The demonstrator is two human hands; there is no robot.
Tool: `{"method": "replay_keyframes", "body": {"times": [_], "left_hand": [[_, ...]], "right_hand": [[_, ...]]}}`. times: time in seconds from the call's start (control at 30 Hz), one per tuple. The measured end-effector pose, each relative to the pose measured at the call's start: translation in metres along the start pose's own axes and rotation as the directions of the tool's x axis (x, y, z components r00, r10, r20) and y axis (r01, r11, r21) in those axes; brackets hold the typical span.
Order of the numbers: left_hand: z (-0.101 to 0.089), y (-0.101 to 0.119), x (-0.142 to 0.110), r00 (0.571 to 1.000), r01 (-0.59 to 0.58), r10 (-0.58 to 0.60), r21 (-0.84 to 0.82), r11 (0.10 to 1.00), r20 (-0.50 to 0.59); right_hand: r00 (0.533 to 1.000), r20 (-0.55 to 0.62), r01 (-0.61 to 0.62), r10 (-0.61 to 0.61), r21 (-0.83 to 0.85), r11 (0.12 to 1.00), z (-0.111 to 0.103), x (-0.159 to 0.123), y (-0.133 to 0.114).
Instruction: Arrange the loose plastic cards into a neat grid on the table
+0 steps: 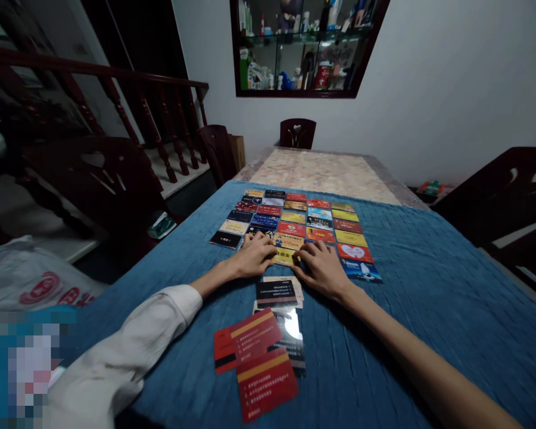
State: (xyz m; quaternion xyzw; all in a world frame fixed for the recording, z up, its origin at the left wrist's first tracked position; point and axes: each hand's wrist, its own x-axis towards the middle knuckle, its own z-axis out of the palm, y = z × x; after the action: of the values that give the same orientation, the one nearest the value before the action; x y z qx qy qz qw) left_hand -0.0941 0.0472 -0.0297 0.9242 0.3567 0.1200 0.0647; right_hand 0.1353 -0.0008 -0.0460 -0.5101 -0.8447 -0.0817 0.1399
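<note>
Several columns of overlapping plastic cards lie on the blue cloth (411, 256). At the near end of the middle column is a yellow card (284, 255), between my two hands. My left hand (255, 256) rests at that card's left edge, fingers bent and slightly apart over the neighbouring black card (261, 229). At the right edge, my right hand (321, 268) lies with fingers spread on the cards, its thumb near the yellow card. Closer to me is a loose pile with a black card (277, 294) and red cards (267, 381). The fingertips partly hide the cards beneath them.
Beyond the cloth, the table's patterned top (312, 170) shows. Dark wooden chairs (297, 132) stand around it. A white plastic bag (31, 277) is at the left, beside a wooden railing (89, 71). A display cabinet (295, 93) is set into the wall.
</note>
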Motion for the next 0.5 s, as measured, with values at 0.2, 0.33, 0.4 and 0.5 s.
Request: {"method": "replay_keyframes", "body": {"times": [0.2,0.33,0.4,0.5], "left_hand": [[-0.0014,0.0022,-0.0010,1.000,0.001,-0.001,0.006,1.000,0.002],[-0.0018,0.0042,-0.0013,1.000,-0.001,0.001,0.026,1.000,0.006],[-0.0024,0.0059,-0.0015,1.000,0.000,-0.001,0.046,0.999,0.016],[-0.0041,0.0093,-0.0022,1.000,-0.021,0.019,0.076,0.997,0.019]], "right_hand": [[1.000,-0.014,0.018,-0.018,-0.022,1.000,0.0019,-0.0003,0.0003],[0.999,-0.032,0.028,-0.028,-0.023,0.999,0.0034,-0.0004,0.0010],[0.999,-0.038,0.032,-0.033,-0.022,0.999,0.0037,-0.0004,0.0012],[0.999,-0.038,0.032,-0.033,-0.026,0.999,0.0033,-0.0004,0.0009]]}}
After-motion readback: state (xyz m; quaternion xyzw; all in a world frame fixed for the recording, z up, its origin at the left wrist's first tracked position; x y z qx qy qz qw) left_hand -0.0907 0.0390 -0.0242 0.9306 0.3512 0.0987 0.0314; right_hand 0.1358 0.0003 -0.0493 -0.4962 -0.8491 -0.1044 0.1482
